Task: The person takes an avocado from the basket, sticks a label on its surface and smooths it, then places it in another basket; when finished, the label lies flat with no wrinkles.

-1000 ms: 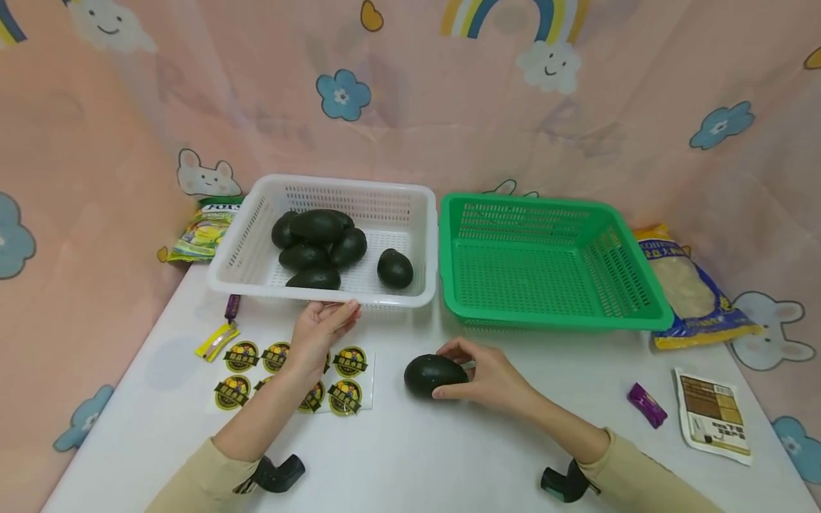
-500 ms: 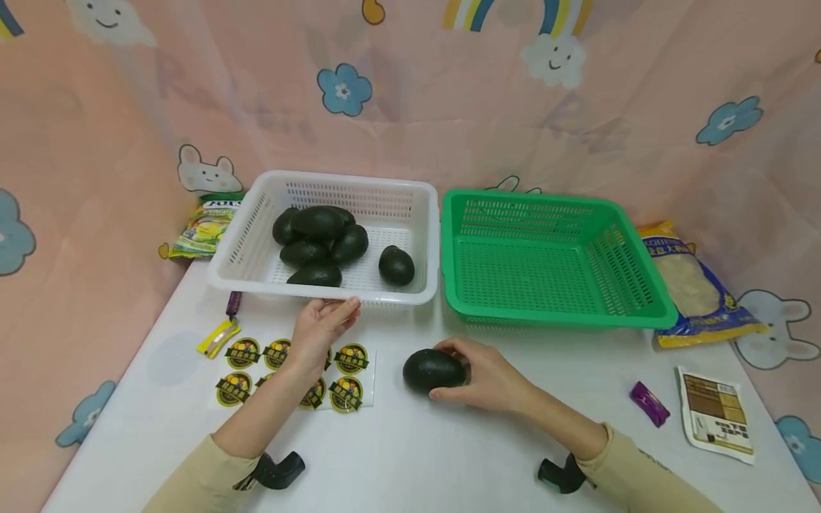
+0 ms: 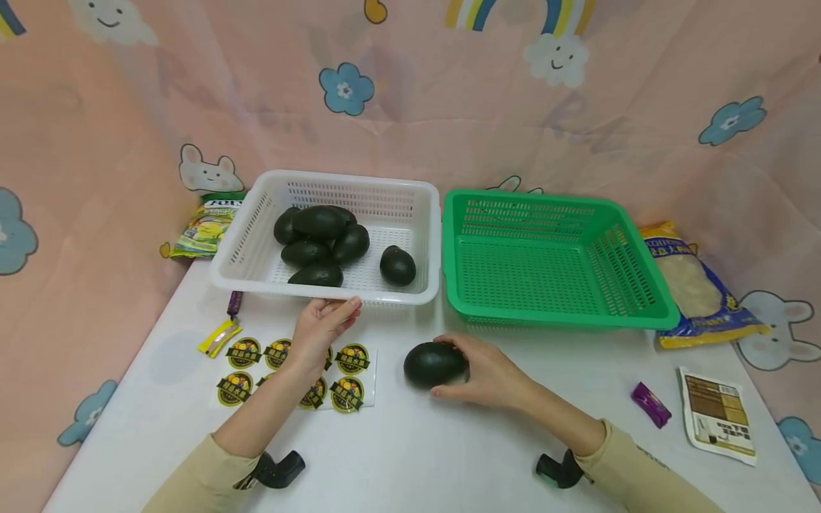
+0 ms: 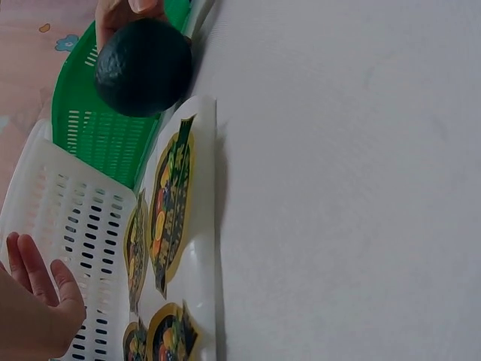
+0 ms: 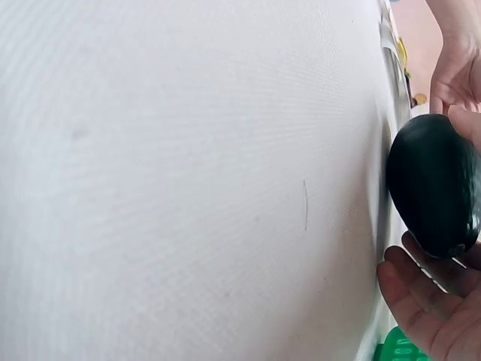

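A dark green avocado [image 3: 432,363] lies on the white table in front of the two baskets. My right hand [image 3: 481,367] grips it from the right, fingers over the top and thumb at its near side. In the right wrist view the avocado [image 5: 432,184] fills the right edge, with my fingers [image 5: 428,308] curled under it. My left hand [image 3: 321,328] lies over a sheet of round stickers [image 3: 349,377], its straight fingertips touching the front rim of the white basket [image 3: 256,288]. That basket holds several more avocados [image 3: 321,242]. The green basket [image 3: 558,317] beside it holds nothing.
Snack bags lie at the back left [image 3: 205,228] and right [image 3: 693,285]. A purple candy [image 3: 649,404] and a printed packet [image 3: 715,420] sit at the right. A yellow wrapper [image 3: 218,337] lies left of the stickers. A pink curtain closes the back and sides.
My right hand has settled its grip round the avocado and nudged it slightly away from me. The left hand has stayed at the white basket's rim.
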`<state>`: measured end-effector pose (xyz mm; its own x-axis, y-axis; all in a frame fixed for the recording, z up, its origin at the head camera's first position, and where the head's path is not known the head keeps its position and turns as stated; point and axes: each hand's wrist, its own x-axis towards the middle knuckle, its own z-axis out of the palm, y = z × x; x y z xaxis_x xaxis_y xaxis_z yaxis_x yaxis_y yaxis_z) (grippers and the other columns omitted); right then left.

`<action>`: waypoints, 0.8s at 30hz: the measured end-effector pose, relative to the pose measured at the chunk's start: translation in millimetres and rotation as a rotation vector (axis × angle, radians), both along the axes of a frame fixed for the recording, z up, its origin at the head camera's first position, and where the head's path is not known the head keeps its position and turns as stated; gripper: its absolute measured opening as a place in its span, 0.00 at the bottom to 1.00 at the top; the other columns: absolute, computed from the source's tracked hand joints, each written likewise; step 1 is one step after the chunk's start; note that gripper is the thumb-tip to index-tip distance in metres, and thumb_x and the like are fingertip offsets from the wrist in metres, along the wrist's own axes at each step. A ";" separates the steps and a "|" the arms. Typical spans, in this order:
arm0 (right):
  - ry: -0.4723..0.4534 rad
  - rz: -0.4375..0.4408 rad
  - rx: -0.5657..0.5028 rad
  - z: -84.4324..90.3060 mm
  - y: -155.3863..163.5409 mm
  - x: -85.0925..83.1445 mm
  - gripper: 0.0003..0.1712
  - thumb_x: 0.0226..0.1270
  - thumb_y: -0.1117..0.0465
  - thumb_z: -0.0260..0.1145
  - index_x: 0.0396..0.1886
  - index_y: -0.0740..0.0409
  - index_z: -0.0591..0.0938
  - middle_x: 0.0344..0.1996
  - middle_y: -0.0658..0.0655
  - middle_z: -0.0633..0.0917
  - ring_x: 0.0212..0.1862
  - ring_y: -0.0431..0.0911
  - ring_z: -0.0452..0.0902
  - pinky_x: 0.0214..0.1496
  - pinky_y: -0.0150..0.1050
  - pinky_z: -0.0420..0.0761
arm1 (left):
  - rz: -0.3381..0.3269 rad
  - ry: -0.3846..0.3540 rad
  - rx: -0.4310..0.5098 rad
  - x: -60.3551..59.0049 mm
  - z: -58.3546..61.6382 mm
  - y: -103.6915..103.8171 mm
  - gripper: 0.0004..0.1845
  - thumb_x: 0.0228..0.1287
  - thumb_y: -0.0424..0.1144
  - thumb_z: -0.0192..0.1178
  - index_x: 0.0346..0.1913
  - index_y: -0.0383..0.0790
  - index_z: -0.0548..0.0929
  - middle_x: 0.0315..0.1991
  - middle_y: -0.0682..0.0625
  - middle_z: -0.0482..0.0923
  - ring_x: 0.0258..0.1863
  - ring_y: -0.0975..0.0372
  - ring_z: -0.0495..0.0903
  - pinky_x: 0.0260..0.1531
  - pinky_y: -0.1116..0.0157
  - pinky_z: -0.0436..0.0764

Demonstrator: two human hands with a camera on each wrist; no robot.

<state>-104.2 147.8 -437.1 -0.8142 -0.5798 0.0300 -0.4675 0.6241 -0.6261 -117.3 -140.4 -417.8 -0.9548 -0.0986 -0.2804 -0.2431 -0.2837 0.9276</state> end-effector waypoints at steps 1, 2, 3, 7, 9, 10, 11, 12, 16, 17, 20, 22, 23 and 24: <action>0.004 0.001 0.002 0.3 0.0 -0.3 0.43 0.47 0.37 0.77 0.62 0.48 0.75 0.54 0.45 0.80 0.53 0.41 0.77 0.52 0.44 0.78 | -0.001 0.000 -0.001 0.0 0.1 0.0 0.17 0.65 0.35 0.65 0.52 0.34 0.72 0.36 0.52 0.85 0.40 0.64 0.83 0.60 0.54 0.72; 0.006 0.002 0.001 0.6 0.1 -0.5 0.43 0.47 0.37 0.77 0.62 0.48 0.75 0.55 0.45 0.80 0.54 0.41 0.77 0.52 0.44 0.78 | -0.002 -0.001 -0.003 0.0 0.1 0.1 0.17 0.65 0.35 0.65 0.52 0.34 0.72 0.37 0.52 0.85 0.40 0.64 0.83 0.60 0.54 0.72; 0.006 0.002 0.000 0.7 0.1 -0.9 0.43 0.48 0.37 0.77 0.62 0.48 0.75 0.55 0.45 0.80 0.54 0.41 0.77 0.53 0.44 0.78 | -0.003 -0.001 -0.004 0.1 0.2 0.2 0.17 0.65 0.35 0.65 0.52 0.34 0.72 0.37 0.52 0.85 0.40 0.64 0.83 0.60 0.54 0.72; 0.008 0.013 0.000 -0.5 -0.2 -2.0 0.45 0.48 0.38 0.77 0.65 0.47 0.73 0.56 0.44 0.79 0.54 0.41 0.76 0.53 0.45 0.78 | -0.006 -0.001 -0.008 0.1 0.2 0.3 0.17 0.65 0.35 0.65 0.52 0.34 0.72 0.36 0.52 0.85 0.42 0.63 0.83 0.60 0.54 0.72; 0.017 0.019 0.003 -1.2 -0.1 -2.2 0.46 0.48 0.38 0.77 0.66 0.46 0.72 0.57 0.44 0.79 0.54 0.42 0.76 0.53 0.46 0.77 | -0.009 -0.001 -0.011 0.1 0.2 0.4 0.17 0.65 0.35 0.65 0.52 0.33 0.73 0.36 0.53 0.85 0.42 0.62 0.83 0.60 0.55 0.72; 0.023 0.021 0.006 -1.2 0.0 -2.1 0.47 0.47 0.38 0.77 0.67 0.46 0.72 0.57 0.44 0.79 0.54 0.42 0.76 0.53 0.46 0.77 | -0.009 -0.002 -0.013 -0.1 0.0 0.5 0.17 0.65 0.35 0.65 0.52 0.34 0.73 0.36 0.54 0.85 0.42 0.62 0.83 0.60 0.55 0.73; 0.031 0.023 0.010 -1.4 0.1 -2.2 0.48 0.47 0.37 0.77 0.68 0.45 0.71 0.58 0.44 0.78 0.54 0.42 0.76 0.53 0.47 0.77 | -0.009 -0.002 -0.014 -0.2 -0.1 0.6 0.17 0.65 0.35 0.65 0.52 0.33 0.73 0.35 0.54 0.85 0.41 0.63 0.83 0.60 0.55 0.73; 0.037 0.023 0.011 -1.2 0.4 -2.1 0.48 0.47 0.37 0.77 0.68 0.46 0.71 0.59 0.45 0.78 0.54 0.42 0.76 0.53 0.47 0.77 | -0.011 -0.002 -0.018 -0.2 -0.2 0.5 0.17 0.65 0.36 0.65 0.52 0.34 0.73 0.35 0.54 0.85 0.42 0.63 0.83 0.60 0.55 0.73; 0.051 0.004 0.011 1.8 0.7 -1.0 0.49 0.48 0.34 0.75 0.68 0.48 0.71 0.60 0.47 0.77 0.56 0.43 0.75 0.54 0.48 0.77 | -0.070 0.015 -0.097 0.9 -2.3 -2.4 0.20 0.65 0.39 0.65 0.54 0.34 0.73 0.40 0.50 0.85 0.43 0.62 0.82 0.58 0.56 0.74; 0.057 -0.004 0.015 2.8 0.7 -0.6 0.49 0.48 0.33 0.74 0.68 0.47 0.71 0.61 0.47 0.77 0.57 0.43 0.75 0.54 0.48 0.77 | -0.120 0.030 -0.163 2.3 -2.7 -4.9 0.21 0.65 0.41 0.65 0.55 0.34 0.73 0.43 0.49 0.84 0.45 0.62 0.81 0.58 0.57 0.75; 0.090 -0.038 0.023 7.2 0.5 1.4 0.48 0.49 0.30 0.72 0.68 0.43 0.71 0.61 0.45 0.76 0.60 0.44 0.72 0.54 0.50 0.77 | -0.340 0.137 -0.508 9.6 -3.1 -16.5 0.24 0.64 0.44 0.66 0.57 0.35 0.75 0.50 0.45 0.82 0.50 0.58 0.79 0.55 0.57 0.76; 0.127 -0.054 0.025 10.2 0.3 2.8 0.46 0.50 0.30 0.71 0.67 0.41 0.71 0.61 0.43 0.75 0.62 0.44 0.71 0.55 0.51 0.76 | -0.475 0.245 -0.821 16.7 -3.0 -27.2 0.27 0.61 0.48 0.68 0.58 0.37 0.77 0.53 0.44 0.79 0.54 0.54 0.76 0.54 0.54 0.76; 0.148 -0.059 0.020 11.7 0.3 3.4 0.45 0.50 0.31 0.71 0.67 0.40 0.71 0.61 0.43 0.75 0.62 0.43 0.70 0.55 0.51 0.76 | -0.520 0.305 -0.970 20.0 -2.6 -32.7 0.29 0.58 0.49 0.70 0.58 0.37 0.78 0.54 0.44 0.78 0.55 0.51 0.74 0.54 0.52 0.75; 0.173 -0.062 0.011 13.3 0.2 4.0 0.43 0.51 0.31 0.71 0.66 0.40 0.72 0.60 0.42 0.75 0.63 0.43 0.69 0.55 0.51 0.76 | -0.551 0.359 -1.096 22.6 -2.6 -37.8 0.30 0.54 0.50 0.73 0.56 0.37 0.79 0.55 0.43 0.77 0.55 0.49 0.73 0.54 0.50 0.74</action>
